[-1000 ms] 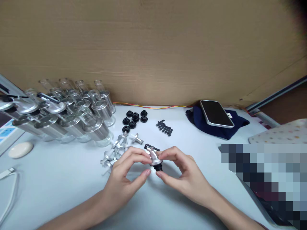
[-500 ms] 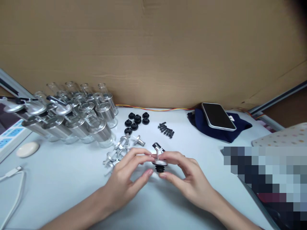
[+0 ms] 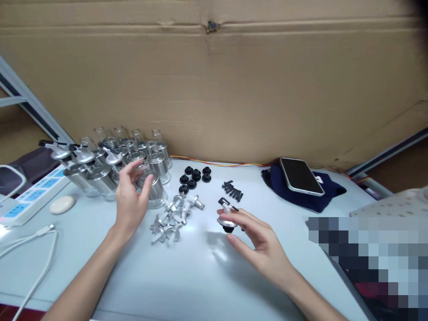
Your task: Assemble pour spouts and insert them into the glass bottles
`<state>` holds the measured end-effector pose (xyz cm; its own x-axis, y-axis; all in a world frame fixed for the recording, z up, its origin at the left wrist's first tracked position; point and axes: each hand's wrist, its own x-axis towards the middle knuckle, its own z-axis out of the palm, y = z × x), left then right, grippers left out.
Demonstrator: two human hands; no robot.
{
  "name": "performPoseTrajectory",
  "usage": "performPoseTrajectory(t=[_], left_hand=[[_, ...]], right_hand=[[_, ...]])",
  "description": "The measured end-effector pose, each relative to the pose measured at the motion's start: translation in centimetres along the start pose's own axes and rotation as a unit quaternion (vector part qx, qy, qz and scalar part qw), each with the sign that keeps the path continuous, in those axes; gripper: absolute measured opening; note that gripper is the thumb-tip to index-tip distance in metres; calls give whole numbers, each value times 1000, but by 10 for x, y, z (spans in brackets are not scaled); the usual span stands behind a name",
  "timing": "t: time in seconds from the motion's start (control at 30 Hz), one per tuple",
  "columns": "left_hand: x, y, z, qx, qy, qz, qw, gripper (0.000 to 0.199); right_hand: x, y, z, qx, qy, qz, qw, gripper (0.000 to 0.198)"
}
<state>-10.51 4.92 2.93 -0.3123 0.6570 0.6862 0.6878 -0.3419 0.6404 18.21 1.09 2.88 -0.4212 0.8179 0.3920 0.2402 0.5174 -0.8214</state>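
Observation:
My right hand [image 3: 261,240] holds a bottle pour spout [image 3: 228,220] by its silver disc; it has a black flip lever on top and a black ribbed stopper below. The left hand [image 3: 132,196] reaches to the glass bottles, fingers and thumb apart around the neck of a front bottle [image 3: 155,191]. Whether it touches the glass I cannot tell. Silver spout bodies [image 3: 174,218] with white tubes lie in a loose pile between my hands. Behind them sit several black rubber stoppers [image 3: 191,183] and a small heap of black levers [image 3: 233,191].
Several bottles at the left carry fitted pour spouts [image 3: 83,156]. A power strip [image 3: 33,194], a white oval object [image 3: 62,205] and a white cable [image 3: 50,249] lie left. A phone [image 3: 301,176] rests on dark blue cloth [image 3: 312,203] at right. A cardboard wall [image 3: 214,98] closes the back.
My left hand has left the pour spout and moved left and back to the bottles. The right hand still holds the spout. The view has shifted a little.

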Motion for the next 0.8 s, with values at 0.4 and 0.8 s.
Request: performPoseTrajectory(t=[0.4, 0.8], left_hand=[[-3, 84, -20, -183, -15, 115, 976, 36], [-52, 98, 28, -335, -262, 2, 905, 65]], right_hand=[[4, -1, -2, 2, 35, 40, 999, 25], [7, -26, -16, -51, 85, -196, 976, 65]])
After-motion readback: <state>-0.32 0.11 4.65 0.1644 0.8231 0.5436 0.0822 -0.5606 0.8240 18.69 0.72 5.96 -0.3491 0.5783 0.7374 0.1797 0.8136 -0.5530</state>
